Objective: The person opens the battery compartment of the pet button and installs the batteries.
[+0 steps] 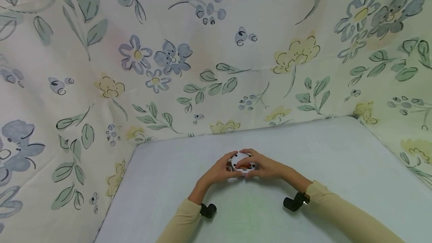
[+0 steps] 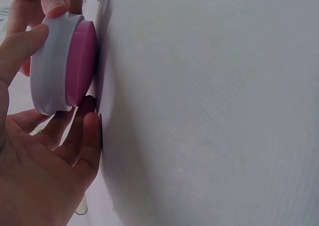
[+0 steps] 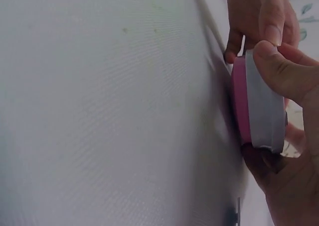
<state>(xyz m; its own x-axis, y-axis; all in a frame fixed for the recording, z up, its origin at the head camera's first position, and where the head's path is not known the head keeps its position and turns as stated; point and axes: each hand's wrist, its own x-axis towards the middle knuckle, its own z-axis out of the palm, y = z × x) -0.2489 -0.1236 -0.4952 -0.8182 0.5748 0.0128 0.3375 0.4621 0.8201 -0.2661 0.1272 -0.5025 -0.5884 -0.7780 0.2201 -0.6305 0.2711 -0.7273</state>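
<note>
Both hands hold a round white-and-pink container (image 1: 239,157) near the middle of the table. Seen from above, its white top carries black dots, and thin reddish-brown pieces (image 1: 245,166) show at its near right part; their kind is too small to tell. In the left wrist view its pale side wall (image 2: 50,66) stands over a pink base (image 2: 82,61), close to the tabletop. My left hand (image 1: 221,168) grips the left side, thumb at the near edge. From the right, my right hand (image 1: 266,165) grips it, with a finger across the top. The thumbs nearly meet.
A white cloth covers the table (image 1: 175,175). Behind it and at both sides hangs a curtain (image 1: 202,96) with a flower and leaf print. Dark wrist cameras (image 1: 208,210) sit on both forearms, below beige sleeves' cuffs.
</note>
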